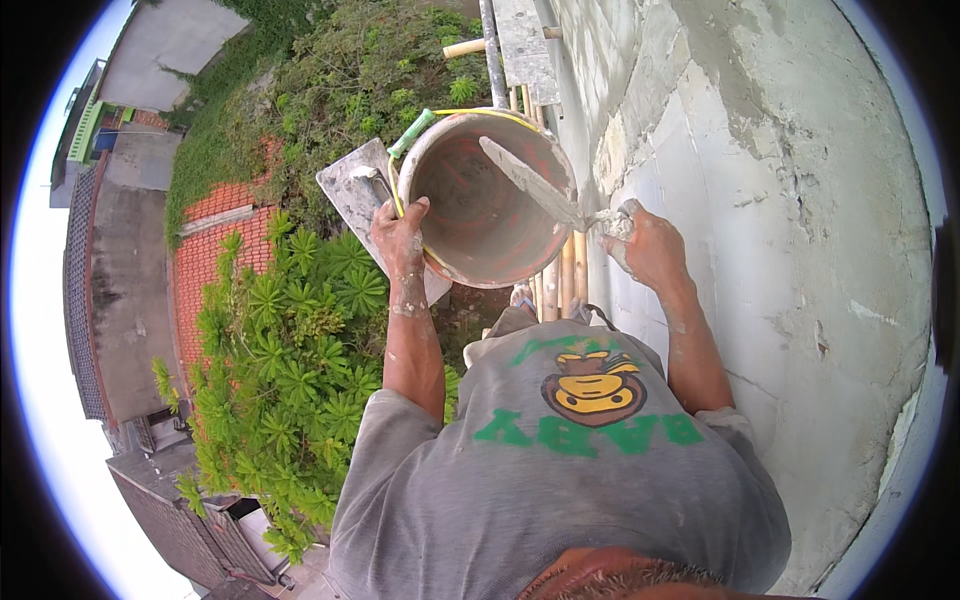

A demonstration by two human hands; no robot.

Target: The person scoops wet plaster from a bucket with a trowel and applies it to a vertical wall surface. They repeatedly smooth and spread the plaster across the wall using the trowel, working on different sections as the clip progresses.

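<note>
A round bucket [478,262] hangs in front of me, its mouth facing up and its inside coated with grey mortar. My left hand [400,232] is closed at its left rim, thumb over the edge. Beneath that hand, a rectangular plastering float [340,192] juts out to the left; its handle runs to my fingers, which partly hide the grip. My right hand [648,246] is wrapped round the mortar-caked handle of a pointed trowel [530,182]. The trowel's blade reaches left over the bucket's mouth. A yellow bail with a green grip [412,133] lies along the rim.
A grey plastered wall [790,270] rises close on my right. Bamboo poles [567,275] run below the bucket by my feet, with a mortar-spattered board [525,50] farther ahead. Leafy trees [290,300] and an orange tiled roof [220,245] lie below, left.
</note>
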